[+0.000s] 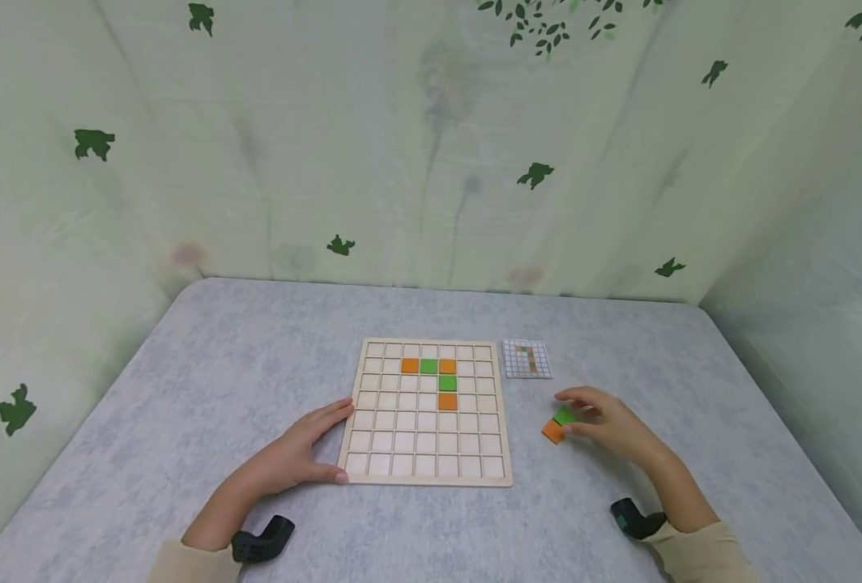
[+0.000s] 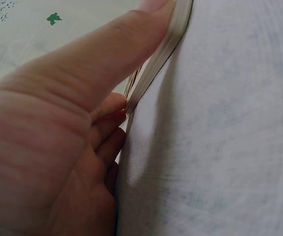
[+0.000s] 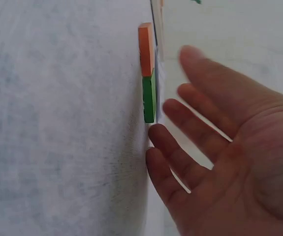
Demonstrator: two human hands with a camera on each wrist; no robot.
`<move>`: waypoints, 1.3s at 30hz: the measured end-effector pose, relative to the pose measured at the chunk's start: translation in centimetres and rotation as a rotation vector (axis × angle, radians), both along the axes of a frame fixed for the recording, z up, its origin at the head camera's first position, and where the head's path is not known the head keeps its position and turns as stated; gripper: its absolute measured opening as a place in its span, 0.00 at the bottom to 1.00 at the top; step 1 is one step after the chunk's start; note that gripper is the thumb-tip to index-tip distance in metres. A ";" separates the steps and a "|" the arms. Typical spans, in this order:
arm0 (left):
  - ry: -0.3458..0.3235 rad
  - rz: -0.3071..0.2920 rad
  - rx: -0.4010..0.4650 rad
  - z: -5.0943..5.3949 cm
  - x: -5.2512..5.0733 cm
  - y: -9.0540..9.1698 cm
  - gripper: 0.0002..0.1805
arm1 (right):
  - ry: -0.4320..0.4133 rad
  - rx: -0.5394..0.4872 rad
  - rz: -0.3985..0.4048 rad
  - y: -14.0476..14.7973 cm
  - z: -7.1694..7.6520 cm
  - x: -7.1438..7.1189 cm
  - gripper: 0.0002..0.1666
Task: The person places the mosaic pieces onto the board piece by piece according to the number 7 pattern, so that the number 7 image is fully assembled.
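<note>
A wooden grid board (image 1: 402, 444) lies on the table with orange and green square tiles set in its upper cells. They form a short row ending in a green tile (image 1: 447, 383) and an orange tile (image 1: 447, 402) below its right end. My left hand (image 1: 292, 457) touches the board's left edge, thumb near the lower corner and fingertips higher up. To the right of the board, a loose orange tile (image 1: 552, 431) and green tile (image 1: 565, 416) lie touching. Around the green one hovers my right hand (image 1: 613, 425); the right wrist view shows its fingers (image 3: 195, 125) spread, apart from both tiles.
A small printed card (image 1: 527, 359) with a coloured grid pattern lies beside the board's upper right corner. The grey table (image 1: 270, 340) is bordered by pale curtains (image 1: 373, 162) with leaf and bird prints. Each wrist carries a black device (image 1: 263, 541).
</note>
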State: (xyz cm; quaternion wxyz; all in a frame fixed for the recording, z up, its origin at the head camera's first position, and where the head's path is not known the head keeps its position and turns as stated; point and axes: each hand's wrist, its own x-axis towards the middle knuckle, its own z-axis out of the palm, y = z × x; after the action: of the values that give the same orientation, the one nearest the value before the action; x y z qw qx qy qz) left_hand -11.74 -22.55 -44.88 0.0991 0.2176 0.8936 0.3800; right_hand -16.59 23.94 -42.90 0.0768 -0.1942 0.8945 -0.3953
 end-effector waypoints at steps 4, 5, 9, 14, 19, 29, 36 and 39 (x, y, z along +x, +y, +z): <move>0.003 0.000 -0.002 0.1 0.0 0.0 0.54 | -0.051 0.023 0.022 0.7 -0.6 -0.1 0.28; 0.004 0.000 0.000 0.1 0.0 0.0 0.54 | -0.055 0.025 0.030 0.7 -0.6 -0.1 0.27; 0.009 -0.001 0.003 0.1 0.0 0.0 0.54 | -0.054 0.033 0.046 0.9 -0.7 -0.1 0.25; 0.010 -0.002 0.002 0.1 0.0 0.0 0.54 | -0.034 0.088 0.025 1.1 -0.6 0.0 0.20; 0.006 -0.002 0.003 0.0 0.0 -0.1 0.54 | -0.025 0.130 -0.007 1.0 -0.3 0.0 0.16; 0.008 -0.004 0.007 -0.1 0.0 -0.1 0.54 | 0.081 0.049 0.042 -1.3 1.5 0.1 0.17; 0.012 -0.003 0.002 -0.2 0.0 -0.2 0.54 | 0.175 -0.012 0.146 -5.5 2.9 0.0 0.18; 0.018 -0.007 0.001 -0.2 0.0 -0.2 0.54 | 0.201 -0.038 0.192 -7.3 3.0 0.1 0.18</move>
State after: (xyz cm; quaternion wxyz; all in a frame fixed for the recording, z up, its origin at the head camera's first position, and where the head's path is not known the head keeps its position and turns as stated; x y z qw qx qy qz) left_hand -11.76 -22.74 -45.05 0.0923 0.2242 0.8935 0.3780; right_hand -16.47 16.61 -39.94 0.0205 -0.3191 0.8673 -0.3816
